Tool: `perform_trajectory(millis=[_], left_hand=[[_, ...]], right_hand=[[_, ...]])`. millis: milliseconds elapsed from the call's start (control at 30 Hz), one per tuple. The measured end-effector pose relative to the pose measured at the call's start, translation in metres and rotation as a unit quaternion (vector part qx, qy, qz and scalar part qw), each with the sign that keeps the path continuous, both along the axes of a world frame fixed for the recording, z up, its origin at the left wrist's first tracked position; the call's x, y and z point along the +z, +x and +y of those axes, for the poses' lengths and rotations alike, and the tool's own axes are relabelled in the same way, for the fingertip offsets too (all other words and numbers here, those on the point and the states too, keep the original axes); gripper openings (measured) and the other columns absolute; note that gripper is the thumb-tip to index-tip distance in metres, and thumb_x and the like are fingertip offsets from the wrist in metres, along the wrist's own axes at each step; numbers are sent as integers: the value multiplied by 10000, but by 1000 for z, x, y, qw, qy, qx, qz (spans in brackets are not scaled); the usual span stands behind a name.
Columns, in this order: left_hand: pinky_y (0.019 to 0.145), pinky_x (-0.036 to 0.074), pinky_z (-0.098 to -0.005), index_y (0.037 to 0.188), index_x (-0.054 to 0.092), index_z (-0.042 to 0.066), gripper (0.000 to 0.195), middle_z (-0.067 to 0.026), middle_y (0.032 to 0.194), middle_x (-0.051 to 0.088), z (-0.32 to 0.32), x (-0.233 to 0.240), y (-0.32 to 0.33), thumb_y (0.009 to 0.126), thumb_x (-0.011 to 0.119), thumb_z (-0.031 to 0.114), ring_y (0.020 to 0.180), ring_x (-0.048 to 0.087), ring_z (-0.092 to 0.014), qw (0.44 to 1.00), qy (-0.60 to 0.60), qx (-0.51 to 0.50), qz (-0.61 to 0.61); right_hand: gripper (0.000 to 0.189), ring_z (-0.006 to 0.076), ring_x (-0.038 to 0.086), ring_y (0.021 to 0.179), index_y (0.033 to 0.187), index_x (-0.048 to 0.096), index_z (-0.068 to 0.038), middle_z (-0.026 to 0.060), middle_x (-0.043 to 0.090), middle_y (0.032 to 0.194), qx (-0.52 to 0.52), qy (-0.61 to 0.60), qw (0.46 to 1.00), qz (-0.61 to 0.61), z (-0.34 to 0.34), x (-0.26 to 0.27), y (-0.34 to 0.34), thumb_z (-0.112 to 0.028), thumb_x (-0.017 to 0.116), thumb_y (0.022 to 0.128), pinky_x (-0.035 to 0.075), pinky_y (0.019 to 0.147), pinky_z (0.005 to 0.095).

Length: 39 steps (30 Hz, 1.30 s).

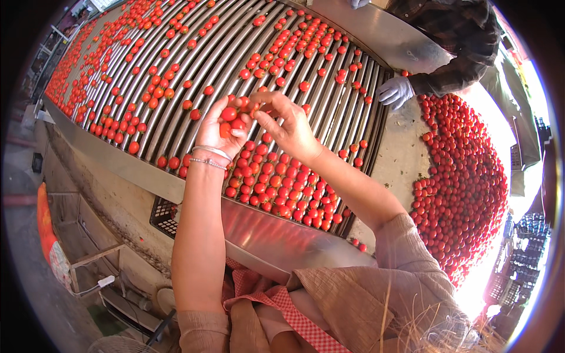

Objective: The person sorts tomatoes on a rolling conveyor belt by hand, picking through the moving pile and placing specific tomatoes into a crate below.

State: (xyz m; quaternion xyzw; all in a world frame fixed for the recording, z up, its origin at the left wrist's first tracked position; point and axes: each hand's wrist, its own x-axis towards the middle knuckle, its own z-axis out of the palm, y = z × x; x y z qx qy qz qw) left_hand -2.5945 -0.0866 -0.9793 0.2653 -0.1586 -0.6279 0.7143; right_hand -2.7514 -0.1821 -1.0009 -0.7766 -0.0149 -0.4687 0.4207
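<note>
My left hand (225, 132), palm up above the metal roller conveyor (229, 48), holds several small red tomatoes (229, 114). Close beside it on the right is my right hand (287, 125), its thumb and fingertips pinched at a small red tomato (253, 113) over the left palm; the fingers partly hide it. Loose tomatoes lie on the rollers around both hands. A dense group of tomatoes (267, 168) rests on the rollers below my right hand, near the metal edge.
A co-worker's gloved hand (396, 92) is at the conveyor's right end. Beyond that end lies a large heap of tomatoes (459, 189). A metal side panel (265, 234) runs along my side, with a black plastic crate (164, 217) below it. More tomatoes cover the far left.
</note>
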Motion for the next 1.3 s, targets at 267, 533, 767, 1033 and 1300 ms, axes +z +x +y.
perform_trajectory(millis=[267, 533, 767, 1033, 1300], left_hand=[[560, 535, -261, 1006, 611, 36, 186, -140, 1099, 614, -5, -9, 6, 932, 567, 201, 886, 619, -229, 995, -63, 31, 67], [627, 549, -260, 1136, 599, 31, 237, -136, 1147, 603, -4, -16, -1, 932, 520, 124, 979, 603, -246, 994, -81, 56, 45], [589, 561, -287, 1091, 595, 41, 193, -140, 1086, 629, -4, -15, -12, 928, 537, 129, 897, 655, -253, 994, -58, 77, 42], [660, 573, -304, 1038, 619, 31, 226, -115, 1017, 650, -10, -18, -25, 915, 577, 216, 914, 649, -242, 994, 6, 109, -16], [665, 566, -305, 1094, 614, 106, 374, -42, 1041, 657, -9, -12, -60, 935, 508, 427, 891, 644, -179, 990, 54, 102, -82]], right_hand=[[520, 262, 280, 1384, 1418, 392, -232, 79, 289, 1504, -193, -368, 869, 268, -54, -110, -23, -399, 494, 936, 144, 1156, 476], [260, 281, 586, 926, 1037, 622, -94, 101, 564, 1062, -51, -249, 953, 162, -27, -112, -63, -253, 664, 836, 497, 755, 408], [353, 255, 603, 825, 1091, 535, -95, 89, 517, 946, -13, -350, 887, 301, 13, -135, -79, -286, 662, 822, 524, 633, 411], [298, 292, 634, 812, 1124, 498, -51, 133, 598, 941, 7, -62, 970, 233, 10, -105, -75, -185, 617, 885, 523, 686, 386], [289, 297, 625, 987, 1169, 514, -16, 152, 614, 1060, -8, -64, 998, 19, -12, 2, -33, -44, 592, 892, 500, 843, 370]])
